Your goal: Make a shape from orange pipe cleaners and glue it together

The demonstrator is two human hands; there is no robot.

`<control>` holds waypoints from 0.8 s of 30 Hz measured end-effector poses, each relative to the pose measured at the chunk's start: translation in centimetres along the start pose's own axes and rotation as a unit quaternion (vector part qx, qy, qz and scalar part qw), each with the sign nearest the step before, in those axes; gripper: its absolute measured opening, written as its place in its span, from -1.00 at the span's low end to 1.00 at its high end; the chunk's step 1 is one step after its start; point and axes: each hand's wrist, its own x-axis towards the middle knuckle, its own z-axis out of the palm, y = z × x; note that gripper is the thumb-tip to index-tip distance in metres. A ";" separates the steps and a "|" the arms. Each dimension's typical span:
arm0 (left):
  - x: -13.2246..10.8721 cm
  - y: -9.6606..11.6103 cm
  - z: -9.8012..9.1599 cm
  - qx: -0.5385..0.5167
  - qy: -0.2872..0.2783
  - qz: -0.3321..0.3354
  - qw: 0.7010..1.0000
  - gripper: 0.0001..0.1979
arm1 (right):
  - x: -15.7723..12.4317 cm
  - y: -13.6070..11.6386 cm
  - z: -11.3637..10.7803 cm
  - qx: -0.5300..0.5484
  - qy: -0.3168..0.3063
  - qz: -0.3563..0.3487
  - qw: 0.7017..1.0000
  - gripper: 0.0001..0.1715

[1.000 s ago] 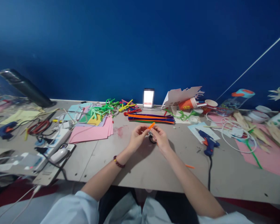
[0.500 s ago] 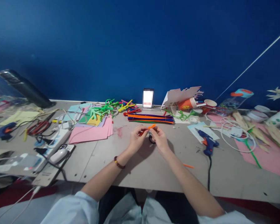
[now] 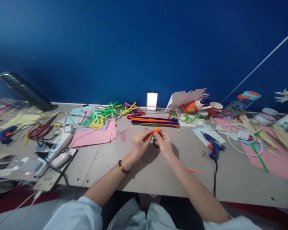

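My left hand (image 3: pixel 140 145) is closed around a red-orange strip (image 3: pixel 147 137) that looks like pipe cleaner. Fingers of my right hand (image 3: pixel 164 143) pinch a short orange pipe cleaner (image 3: pixel 156 130), whose end sticks out between both hands. Below and between the hands shows a black loop (image 3: pixel 156 142), like a scissors handle; the rest of it is mostly hidden, and I cannot tell whether it is held. Just beyond the hands lies a bundle of purple, orange and green pipe cleaners (image 3: pixel 155 121). A loose orange piece (image 3: pixel 193 171) rests near my right forearm.
A phone (image 3: pixel 152 101) stands against the blue wall. Pink paper (image 3: pixel 92 135) and green pipe-cleaner shapes (image 3: pixel 108 111) lie to the left, beside a power strip (image 3: pixel 55 153). On the right are a blue glue gun (image 3: pixel 215 147), its cord, paper cups (image 3: pixel 193 106) and white cable.
My left fingers have shifted slightly down and left, so more of the red-orange strip shows. The right hand stays almost where it was.
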 end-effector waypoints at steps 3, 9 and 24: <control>0.0 0.0 0.1 0.031 0.017 0.041 0.999 -0.85 | -0.2 0.0 0.0 -0.022 0.004 -0.022 0.999 -0.63; -0.1 -0.2 0.2 0.063 0.024 0.069 0.995 -0.85 | -0.3 0.3 0.1 -0.028 0.015 -0.034 0.999 -0.66; -0.2 -0.1 0.2 0.032 0.029 0.076 0.996 -0.84 | -0.5 0.2 0.2 -0.032 0.022 -0.040 0.998 -0.66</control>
